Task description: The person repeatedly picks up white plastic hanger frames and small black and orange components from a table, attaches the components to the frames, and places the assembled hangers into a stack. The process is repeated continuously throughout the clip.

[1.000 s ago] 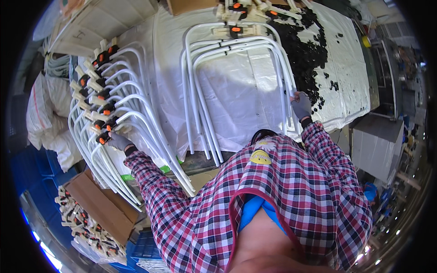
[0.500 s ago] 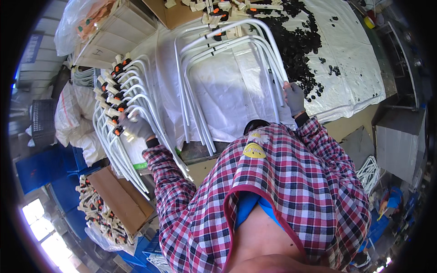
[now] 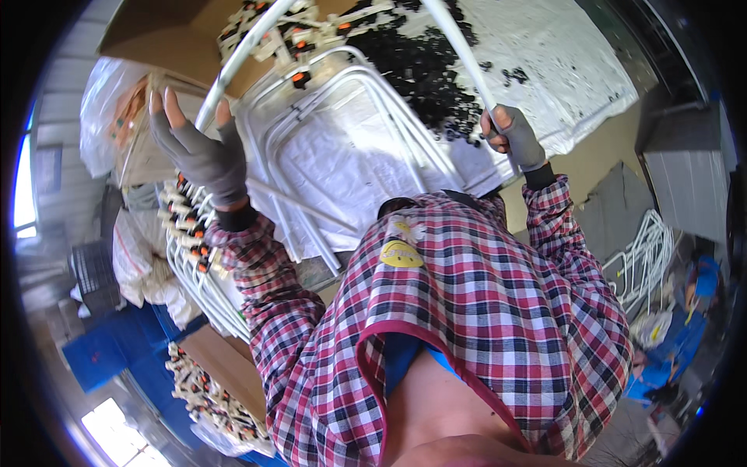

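A white U-shaped tube frame (image 3: 459,43) is raised above the table, its bend cut off by the top of the picture. My right hand (image 3: 517,138), in a grey glove with bare fingertips, is closed round one leg. At the other leg, my left hand (image 3: 201,156) is open with fingers spread; the tube passes between thumb and fingers, and I cannot tell whether it touches the palm. Under the raised frame, several similar white tube frames (image 3: 311,101) lie overlapped on the covered table. Beyond my left forearm stands a row of white tubes with cream, black and orange clips (image 3: 183,218).
White sheeting (image 3: 552,93) covers the table. Small black parts (image 3: 412,78) are heaped at its far side, beside loose cream clips (image 3: 292,35) and a cardboard box (image 3: 167,35). Lower left, another box (image 3: 226,362) adjoins more clips. White tube frames (image 3: 650,241) stand at the right.
My right hand has lifted a white tube frame off the group on the table. My left hand has left the clip row, moved up and opened beside the frame's other leg. The view has shifted.
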Available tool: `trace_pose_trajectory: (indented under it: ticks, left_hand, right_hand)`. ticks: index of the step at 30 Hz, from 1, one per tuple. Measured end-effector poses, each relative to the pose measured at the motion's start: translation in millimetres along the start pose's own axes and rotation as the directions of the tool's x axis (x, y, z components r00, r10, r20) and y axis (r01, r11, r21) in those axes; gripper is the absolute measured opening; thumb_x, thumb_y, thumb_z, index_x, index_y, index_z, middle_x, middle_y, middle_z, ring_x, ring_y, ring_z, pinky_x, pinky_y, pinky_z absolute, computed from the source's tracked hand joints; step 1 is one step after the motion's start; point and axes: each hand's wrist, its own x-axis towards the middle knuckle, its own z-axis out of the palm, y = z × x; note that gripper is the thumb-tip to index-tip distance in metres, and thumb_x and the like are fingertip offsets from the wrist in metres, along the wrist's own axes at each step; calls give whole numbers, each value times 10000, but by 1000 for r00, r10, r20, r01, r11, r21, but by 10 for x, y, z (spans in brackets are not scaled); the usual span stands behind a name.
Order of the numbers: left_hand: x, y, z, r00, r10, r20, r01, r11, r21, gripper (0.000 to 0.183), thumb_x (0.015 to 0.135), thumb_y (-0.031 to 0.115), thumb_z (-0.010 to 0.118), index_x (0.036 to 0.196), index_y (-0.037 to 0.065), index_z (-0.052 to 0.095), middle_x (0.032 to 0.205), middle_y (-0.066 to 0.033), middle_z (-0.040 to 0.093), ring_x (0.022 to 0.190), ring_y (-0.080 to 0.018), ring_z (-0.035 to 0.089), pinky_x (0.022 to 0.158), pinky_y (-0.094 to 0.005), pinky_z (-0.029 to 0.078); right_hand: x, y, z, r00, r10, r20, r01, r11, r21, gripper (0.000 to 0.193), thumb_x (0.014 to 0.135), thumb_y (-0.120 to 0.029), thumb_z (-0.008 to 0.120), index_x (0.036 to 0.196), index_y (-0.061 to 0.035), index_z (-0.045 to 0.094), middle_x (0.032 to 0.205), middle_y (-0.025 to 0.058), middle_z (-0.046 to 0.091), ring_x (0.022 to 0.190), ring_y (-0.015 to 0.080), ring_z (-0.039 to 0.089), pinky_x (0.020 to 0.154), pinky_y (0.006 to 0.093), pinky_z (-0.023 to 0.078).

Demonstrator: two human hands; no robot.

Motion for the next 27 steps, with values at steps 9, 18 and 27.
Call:
trace_pose_trajectory:
  ticks: [9, 18, 27]
  left_hand:
    - [-215, 286, 566, 556, 3, 831, 686, 563, -461, 240, 1014, 207, 550, 1129, 12, 629, 792, 32, 560, 675, -41, 464, 607, -200, 381]
    - [-1075, -773, -319, 389, -448, 805, 843, 526, -114, 136, 944, 125, 596, 911, 6, 650, 674, 33, 520, 564, -54, 397, 530, -236, 316]
    - [-1793, -1022, -1182, 172, -727, 665, 985, 110, -134, 134, 968, 168, 607, 971, 36, 632, 730, 33, 541, 568, -23, 405, 517, -168, 316]
  right_hand:
    - [66, 458, -592, 946, 21, -324, -81, 981, -175, 621, 986, -599, 445, 757, -64, 663, 532, -40, 462, 471, 53, 406, 459, 223, 319]
    - [1467, 1100, -783, 792, -110, -600, -372, 692, -618, 350, 829, -382, 690, 1010, -82, 705, 992, 173, 700, 944, 335, 682, 828, 430, 536]
    - [1531, 1614, -687, 776, -225, -589, -252, 746, -616, 174, 752, -239, 687, 792, -81, 626, 718, 117, 660, 720, 327, 660, 672, 417, 521]
